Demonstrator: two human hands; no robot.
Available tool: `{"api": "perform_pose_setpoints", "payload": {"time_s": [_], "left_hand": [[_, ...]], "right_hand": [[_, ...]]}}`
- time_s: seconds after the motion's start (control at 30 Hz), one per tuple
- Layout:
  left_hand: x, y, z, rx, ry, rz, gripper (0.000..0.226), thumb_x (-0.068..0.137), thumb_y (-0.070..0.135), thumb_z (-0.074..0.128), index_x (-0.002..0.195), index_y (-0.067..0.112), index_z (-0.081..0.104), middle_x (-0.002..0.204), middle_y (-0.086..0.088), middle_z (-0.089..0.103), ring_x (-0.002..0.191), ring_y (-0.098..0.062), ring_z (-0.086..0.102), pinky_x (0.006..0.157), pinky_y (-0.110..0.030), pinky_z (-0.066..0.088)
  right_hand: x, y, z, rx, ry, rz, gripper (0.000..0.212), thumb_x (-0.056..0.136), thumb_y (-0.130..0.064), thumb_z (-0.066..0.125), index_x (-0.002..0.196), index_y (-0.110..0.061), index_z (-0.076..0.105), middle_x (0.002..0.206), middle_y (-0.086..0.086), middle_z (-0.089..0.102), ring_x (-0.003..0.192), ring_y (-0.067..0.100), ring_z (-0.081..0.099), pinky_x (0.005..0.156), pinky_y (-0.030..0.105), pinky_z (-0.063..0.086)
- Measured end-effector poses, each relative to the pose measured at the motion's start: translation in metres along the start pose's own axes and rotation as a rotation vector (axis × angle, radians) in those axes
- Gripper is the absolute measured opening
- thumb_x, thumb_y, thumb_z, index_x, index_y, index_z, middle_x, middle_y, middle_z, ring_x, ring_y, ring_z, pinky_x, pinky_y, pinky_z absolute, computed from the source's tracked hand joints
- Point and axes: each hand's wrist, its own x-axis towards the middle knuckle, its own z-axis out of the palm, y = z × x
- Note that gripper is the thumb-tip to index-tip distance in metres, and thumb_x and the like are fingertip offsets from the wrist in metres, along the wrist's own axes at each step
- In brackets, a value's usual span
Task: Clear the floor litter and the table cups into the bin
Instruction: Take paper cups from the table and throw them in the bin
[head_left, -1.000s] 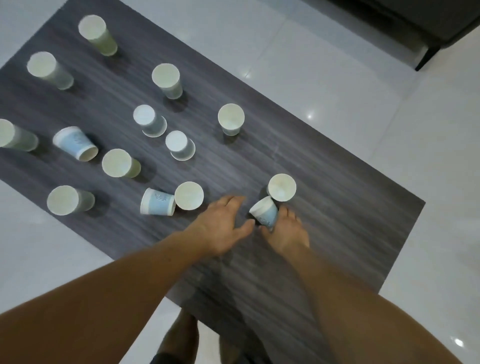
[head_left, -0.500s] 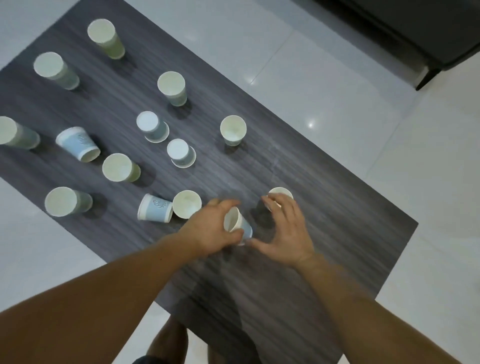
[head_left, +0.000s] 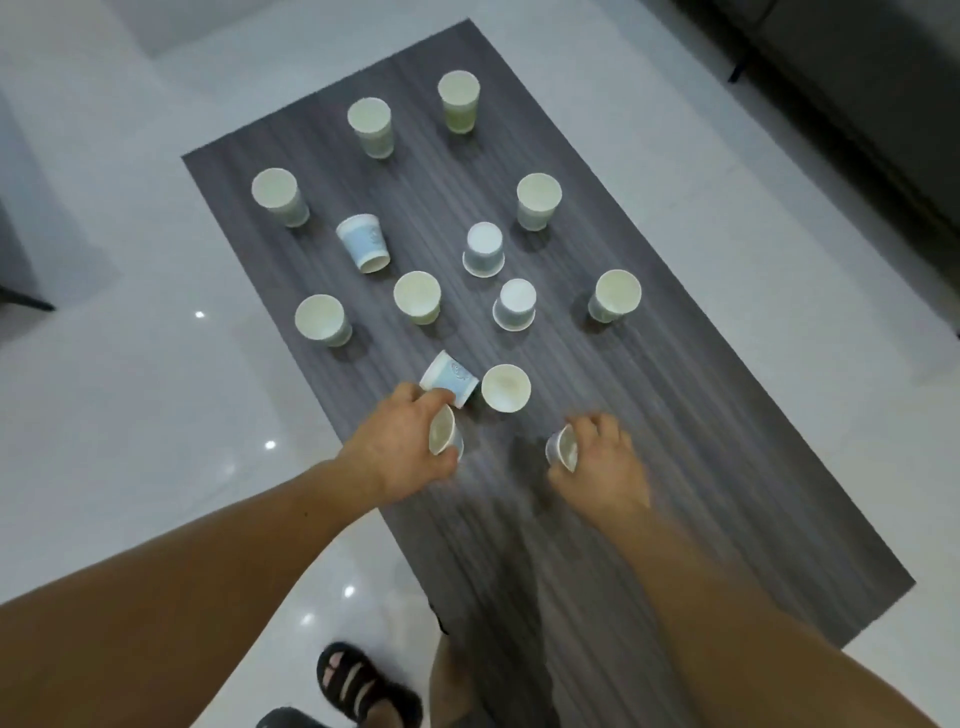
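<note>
Several paper cups stand or lie on a dark wood-grain table (head_left: 675, 415). My left hand (head_left: 400, 452) grips one paper cup (head_left: 442, 431) tilted with its mouth toward me, above the table's near left edge. My right hand (head_left: 605, 462) grips a second paper cup (head_left: 565, 448), also tilted. Just beyond my left hand a blue cup lies on its side (head_left: 449, 378), next to an upright cup (head_left: 506, 387). Two cups stand upside down at mid-table (head_left: 484, 248) (head_left: 515, 304). No bin is in view.
White tiled floor (head_left: 156, 415) surrounds the table. A dark sofa (head_left: 857, 78) stands at the far right. My sandalled foot (head_left: 363, 686) is on the floor by the table's near corner. More upright cups fill the table's far half (head_left: 458, 101).
My left hand took the blue cup from my right hand. My right hand then closed round the upright cup beside it and lifted it. The view swung round the table.
</note>
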Motion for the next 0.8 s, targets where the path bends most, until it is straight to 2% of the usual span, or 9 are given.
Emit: {"api": "perform_pose_setpoints", "payload": {"time_s": [0.17, 0.27, 0.43, 0.63, 0.8], "left_hand": [[-0.084, -0.045, -0.037, -0.084, 0.167, -0.082, 0.070, 0.078, 0.045, 0.066, 0.141, 0.030, 0.039, 0.129, -0.002, 0.042, 0.114, -0.024, 0.050, 0.093, -0.032, 0.045], [-0.151, -0.083, -0.054, -0.140, 0.286, -0.152, 0.071, 0.079, 0.045, 0.067, 0.141, 0.030, 0.038, 0.132, -0.001, 0.041, 0.114, -0.023, 0.050, 0.091, -0.031, 0.045], [-0.284, -0.155, -0.071, -0.209, 0.455, -0.327, 0.070, 0.080, 0.045, 0.064, 0.142, 0.031, 0.036, 0.134, -0.003, 0.040, 0.116, -0.023, 0.049, 0.088, -0.033, 0.046], [-0.451, -0.222, -0.054, -0.314, 0.641, -0.608, 0.070, 0.081, 0.044, 0.063, 0.143, 0.027, 0.034, 0.135, -0.005, 0.040, 0.117, -0.025, 0.048, 0.086, -0.032, 0.045], [-0.568, -0.239, -0.012, -0.427, 0.782, -0.868, 0.069, 0.082, 0.044, 0.062, 0.143, 0.026, 0.036, 0.134, -0.005, 0.041, 0.116, -0.025, 0.049, 0.088, -0.035, 0.048]], "right_hand": [[-0.042, -0.092, -0.020, -0.059, 0.008, -0.237, 0.064, 0.083, -0.033, 0.061, 0.142, -0.024, 0.039, 0.136, 0.002, 0.039, 0.119, 0.025, 0.041, 0.096, 0.035, 0.042], [-0.081, -0.156, -0.022, -0.106, 0.024, -0.415, 0.063, 0.081, -0.029, 0.063, 0.140, -0.021, 0.043, 0.134, 0.003, 0.042, 0.114, 0.027, 0.043, 0.090, 0.035, 0.042], [-0.160, -0.268, -0.004, -0.250, -0.022, -0.701, 0.063, 0.081, -0.033, 0.062, 0.140, -0.024, 0.041, 0.134, 0.000, 0.042, 0.119, 0.026, 0.042, 0.090, 0.037, 0.045], [-0.261, -0.385, 0.032, -0.383, -0.122, -1.045, 0.067, 0.083, -0.039, 0.059, 0.144, -0.029, 0.033, 0.138, -0.004, 0.038, 0.122, 0.023, 0.041, 0.091, 0.034, 0.045], [-0.337, -0.452, 0.067, -0.506, -0.212, -1.331, 0.068, 0.084, -0.040, 0.060, 0.145, -0.028, 0.033, 0.139, -0.004, 0.037, 0.123, 0.022, 0.040, 0.090, 0.035, 0.048]]}}
